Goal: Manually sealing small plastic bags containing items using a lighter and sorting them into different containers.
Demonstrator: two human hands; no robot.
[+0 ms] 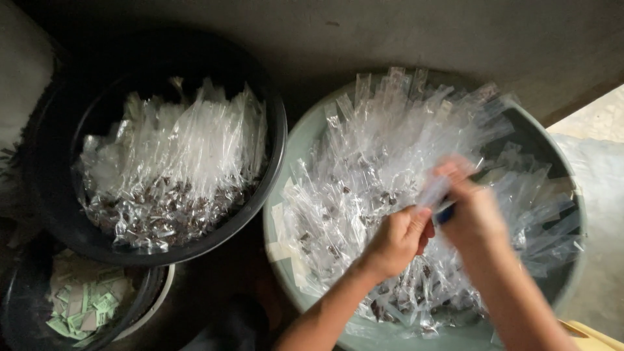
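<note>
My left hand (398, 239) and my right hand (469, 209) meet over a pale green basin (278, 229) filled with several clear plastic packets (364, 162), each with small dark pieces at its bottom. The right hand is blurred by motion and pinches a clear packet (434, 190) near its top. A small blue object (444, 214) shows between the two hands. The left hand's fingers are curled closed against the same packet. Both forearms come in from the bottom edge.
A black basin (276, 140) at the left holds several similar clear packets standing upright. A smaller dark bowl (151, 294) at the bottom left holds small green and white paper labels. A yellow edge (588, 337) shows at the bottom right. Grey concrete floor lies behind.
</note>
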